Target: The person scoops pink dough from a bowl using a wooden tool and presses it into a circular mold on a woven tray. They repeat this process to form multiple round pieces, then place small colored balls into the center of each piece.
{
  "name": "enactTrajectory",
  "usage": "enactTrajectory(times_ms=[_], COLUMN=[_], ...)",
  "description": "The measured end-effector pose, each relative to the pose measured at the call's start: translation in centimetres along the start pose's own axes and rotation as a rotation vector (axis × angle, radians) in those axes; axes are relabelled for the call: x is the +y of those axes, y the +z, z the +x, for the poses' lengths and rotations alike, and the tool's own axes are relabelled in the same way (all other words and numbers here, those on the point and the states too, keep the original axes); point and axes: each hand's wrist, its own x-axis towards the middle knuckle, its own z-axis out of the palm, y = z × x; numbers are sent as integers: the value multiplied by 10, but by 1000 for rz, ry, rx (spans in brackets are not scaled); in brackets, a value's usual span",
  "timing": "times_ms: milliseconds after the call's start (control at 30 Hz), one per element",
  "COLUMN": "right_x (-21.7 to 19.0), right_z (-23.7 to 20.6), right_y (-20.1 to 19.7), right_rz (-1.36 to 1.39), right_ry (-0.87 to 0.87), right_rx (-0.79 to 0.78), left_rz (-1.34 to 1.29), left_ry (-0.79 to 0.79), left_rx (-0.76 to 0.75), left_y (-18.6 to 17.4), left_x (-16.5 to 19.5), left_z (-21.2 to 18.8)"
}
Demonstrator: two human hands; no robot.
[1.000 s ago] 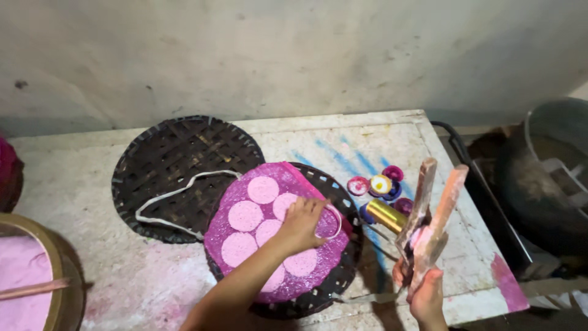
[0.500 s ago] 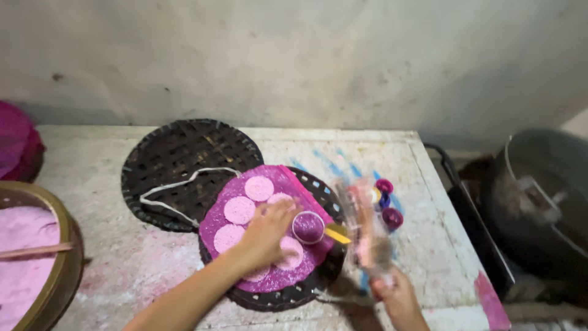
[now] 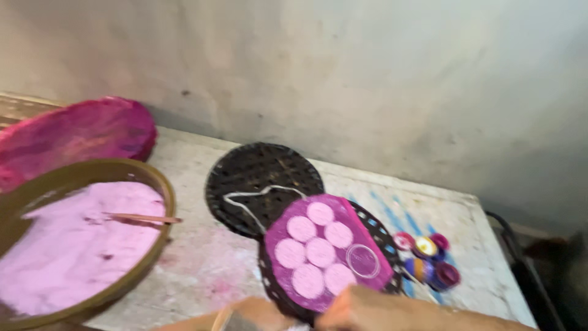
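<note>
A brown sieve [image 3: 160, 202] of pink powder, a stick [image 3: 144, 217] across it, sits left. The magenta mould sheet [image 3: 324, 251] with pale discs lies flat on a black woven tray [image 3: 386, 236], probably for support, long axis running toward the wall. Both hands are cropped at the bottom edge; grip indeterminable.

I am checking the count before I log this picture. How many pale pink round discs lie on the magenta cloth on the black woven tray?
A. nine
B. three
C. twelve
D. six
D. Six pale pink discs lie on the magenta cloth over the black woven tray, with one empty clear ring beside them.
</note>
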Motion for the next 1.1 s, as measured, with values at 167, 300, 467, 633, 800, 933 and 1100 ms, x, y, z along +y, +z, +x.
enactTrajectory(times_ms=[167, 300, 467, 633, 800, 933, 1100], right_x=[1, -4, 6, 36, 106, 164, 189], right_z=[86, 152, 257, 372, 478, 527, 551], right_y=[5, -9, -49, -68, 17, 74, 57], right_rz=[369, 178, -866, -1117, -520, -655, -467], right_ry=[44, -89, -473, -557, 228, 572, 371], right_rx=[-95, 26, 279, 517, 375, -36, 31], left_rz=[-7, 93, 246, -462, 52, 745, 762], left_ry=[-15, -12, 72, 329, 437, 483, 684], left_rx=[209, 518, 627, 637, 1483, 1983, 2096], left_y=[-30, -53, -80, -102, -155, -175, -180], left_x=[-5, 7, 26, -21, -54, -64, -68], left_z=[-108, -222, -345, -353, -399, -453, -469])
